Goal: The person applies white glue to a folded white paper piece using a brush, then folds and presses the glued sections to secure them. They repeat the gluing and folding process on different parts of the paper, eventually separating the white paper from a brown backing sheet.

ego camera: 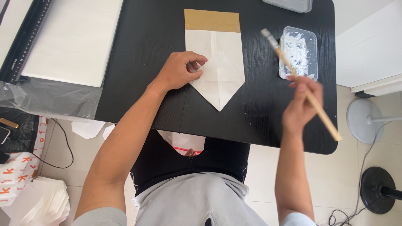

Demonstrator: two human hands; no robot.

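A folded white paper piece (220, 71) with a pointed near end and a brown strip at its far end lies on the black table (146, 29). My left hand (181, 69) presses on the paper's left edge, fingers curled onto it. My right hand (301, 102) is raised over the table's right side, gripping a wooden-handled brush (301, 83) whose bristle tip points toward the far side, beside a clear plastic tub (298, 52) of white paste.
A large white sheet (71, 37) with a black ruler (25, 37) lies at the left. A second clear container (291, 4) sits at the far edge. Stacked white paper (37, 201), a printed bag and fan bases (364, 121) stand on the floor.
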